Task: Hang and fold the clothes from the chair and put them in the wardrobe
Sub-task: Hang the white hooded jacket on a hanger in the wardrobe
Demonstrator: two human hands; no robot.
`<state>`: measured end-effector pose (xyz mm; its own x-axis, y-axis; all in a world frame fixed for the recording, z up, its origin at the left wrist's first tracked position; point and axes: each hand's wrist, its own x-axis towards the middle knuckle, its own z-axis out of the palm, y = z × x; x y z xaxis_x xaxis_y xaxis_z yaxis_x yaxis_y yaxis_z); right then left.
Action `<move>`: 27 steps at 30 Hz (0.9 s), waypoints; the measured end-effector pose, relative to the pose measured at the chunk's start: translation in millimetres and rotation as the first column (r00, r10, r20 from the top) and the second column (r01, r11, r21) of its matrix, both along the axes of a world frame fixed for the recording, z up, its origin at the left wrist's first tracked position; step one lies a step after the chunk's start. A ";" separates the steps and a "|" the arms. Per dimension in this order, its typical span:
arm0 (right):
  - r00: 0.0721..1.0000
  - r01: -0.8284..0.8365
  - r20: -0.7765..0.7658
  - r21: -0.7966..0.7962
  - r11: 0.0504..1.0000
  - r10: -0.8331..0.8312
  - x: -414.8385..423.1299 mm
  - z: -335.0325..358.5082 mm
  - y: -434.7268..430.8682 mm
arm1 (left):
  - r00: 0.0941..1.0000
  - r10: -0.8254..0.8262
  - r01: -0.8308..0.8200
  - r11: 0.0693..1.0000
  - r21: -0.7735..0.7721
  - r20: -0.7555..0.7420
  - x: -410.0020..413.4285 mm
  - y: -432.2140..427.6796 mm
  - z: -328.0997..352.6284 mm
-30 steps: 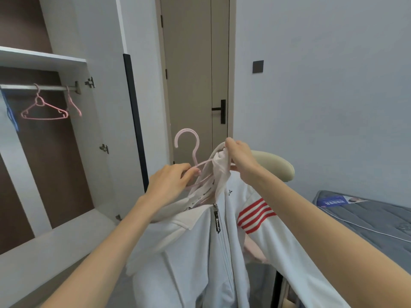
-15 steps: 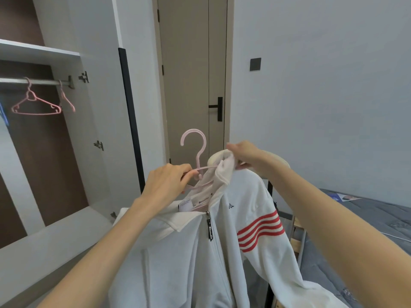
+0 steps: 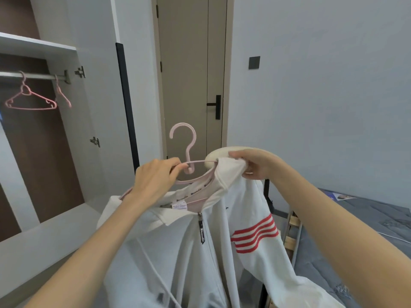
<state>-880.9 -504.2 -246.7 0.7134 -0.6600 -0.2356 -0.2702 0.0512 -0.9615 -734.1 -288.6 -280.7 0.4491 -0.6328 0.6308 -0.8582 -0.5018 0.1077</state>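
Here both hands (image 3: 155, 176) (image 3: 255, 165) grip hanger (image 3: 189, 152) and jacket (image 3: 222, 230).

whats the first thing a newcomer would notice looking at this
A white jacket with red sleeve stripes fills the centre, partly threaded onto a pink hanger. The left hand grips the hanger while the right hand pinches the jacket's collar beside it. At far left, two empty pink hangers hang on the open wardrobe's rail.

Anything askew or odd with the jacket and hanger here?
The white jacket hangs lopsided on the pink hanger: one shoulder is draped over it, the other side's collar is bunched up high in the right hand. That looks like mid-hanging, not damage.
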 end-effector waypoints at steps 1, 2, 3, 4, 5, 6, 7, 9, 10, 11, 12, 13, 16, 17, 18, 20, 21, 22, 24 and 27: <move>0.999 -0.007 0.054 0.074 0.997 0.003 0.5 0.5 1.1 | 1.000 0.010 -0.010 1.000 -0.003 -0.016 1.7 0.2 -0.1; 0.993 -0.016 0.117 0.128 0.992 0.001 0.2 2.9 1.3 | 0.999 0.013 -0.013 1.000 -0.003 -0.037 3.4 0.7 0.8; 0.982 -0.016 0.189 0.164 0.986 -0.015 0.2 6.6 2.3 | 0.998 0.013 -0.014 1.000 -0.003 -0.055 4.6 0.7 1.8; 0.964 -0.008 0.262 0.179 0.984 -0.040 1.0 11.3 4.1 | 0.998 0.011 -0.011 1.000 -0.008 -0.067 6.1 1.0 2.7; 0.944 0.011 0.326 0.150 0.989 -0.060 1.4 15.2 6.2 | 0.997 0.006 -0.008 1.000 -0.019 -0.080 7.1 1.4 3.6; 0.925 0.032 0.375 0.070 0.997 -0.056 1.1 17.1 7.7 | 0.995 -0.002 -0.001 0.999 -0.034 -0.102 8.4 2.1 4.7; 0.914 0.063 0.404 -0.041 0.997 -0.041 0.5 16.7 9.1 | 0.991 -0.014 0.007 0.999 -0.054 -0.134 10.4 3.0 6.0; 0.930 0.096 0.367 -0.290 0.952 0.018 -3.6 6.7 13.5 | 0.978 -0.033 0.014 0.995 -0.097 -0.205 14.6 5.0 8.7; 0.952 0.092 0.304 -0.413 0.906 0.042 -6.2 -0.7 16.2 | 0.975 -0.035 0.011 0.994 -0.110 -0.221 15.6 5.7 9.7; 0.968 0.086 0.246 -0.523 0.848 0.054 -9.4 -6.0 18.7 | 0.974 -0.034 0.009 0.993 -0.114 -0.222 15.9 5.2 9.6; 0.974 0.085 0.217 -0.598 0.797 0.059 -11.6 -8.9 20.9 | 0.976 -0.031 0.007 0.994 -0.113 -0.215 15.4 4.2 8.7; 0.973 0.090 0.221 -0.629 0.772 0.066 -11.9 -10.0 23.8 | 0.977 -0.028 0.004 0.993 -0.114 -0.209 14.9 2.8 7.6; 0.948 0.139 0.310 -0.620 0.772 0.078 -11.0 -4.5 28.8 | 0.974 -0.023 -0.006 0.992 -0.129 -0.226 16.2 -0.3 6.1; 0.947 0.142 0.310 -0.635 0.759 0.082 -11.2 -2.6 28.8 | 0.972 -0.019 -0.013 0.991 -0.135 -0.235 17.1 -0.4 6.5; 0.954 0.137 0.288 -0.667 0.733 0.084 -12.6 -1.6 29.5 | 0.970 -0.012 -0.023 0.989 -0.143 -0.242 17.4 -0.1 7.4; 0.970 0.126 0.230 -0.754 0.645 0.079 -17.0 -5.6 30.3 | 0.971 0.018 -0.057 0.986 -0.157 -0.237 16.4 -0.7 8.8; 0.971 0.122 0.220 -0.793 0.597 0.093 -19.6 -9.7 32.1 | 0.973 0.035 -0.074 0.983 -0.165 -0.227 15.0 -2.1 9.4; 0.969 0.117 0.218 -0.821 0.559 0.118 -22.6 -15.3 35.5 | 0.976 0.049 -0.087 0.981 -0.175 -0.214 12.5 -4.0 10.5; 0.964 0.087 0.204 -0.850 0.519 0.171 -25.6 -30.6 40.8 | 0.976 0.075 -0.116 0.973 -0.197 -0.206 10.2 -7.5 12.7; 0.973 0.054 0.179 -0.789 0.612 0.145 -29.6 -47.2 39.4 | 0.970 0.110 -0.160 0.961 -0.227 -0.218 15.5 -7.2 13.4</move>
